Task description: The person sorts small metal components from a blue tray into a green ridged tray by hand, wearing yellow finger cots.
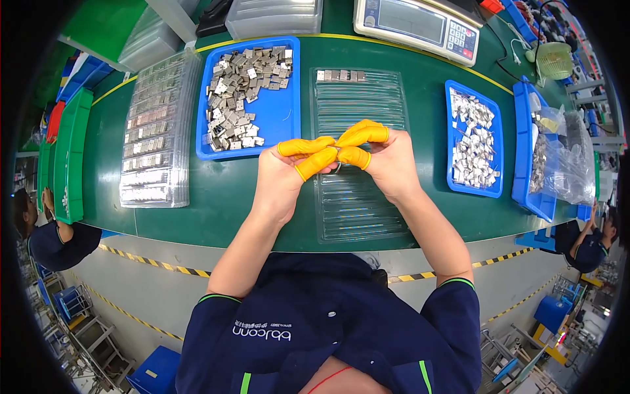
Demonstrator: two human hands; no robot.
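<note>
My left hand point(285, 172) and my right hand point(388, 161) meet over a clear ribbed plastic tray point(361, 217). Yellow finger cots cover the thumbs and some fingers of both. Their fingertips pinch together around something tiny, mostly hidden between them, which I cannot make out. In the ribbed tray's far row lie several small metal connector shells point(340, 75). To the left, a blue tray point(282, 121) holds a loose heap of similar metal shells point(239, 88). A smaller blue tray point(453, 180) on the right carries many small white-and-metal parts point(474, 141).
Filled clear trays point(154, 138) stand stacked at left, beside a green bin point(75, 157). A scale point(417, 26) and clear containers point(274, 16) line the back. Another blue bin point(525, 151) with plastic bags point(571, 164) is far right. People sit at both sides.
</note>
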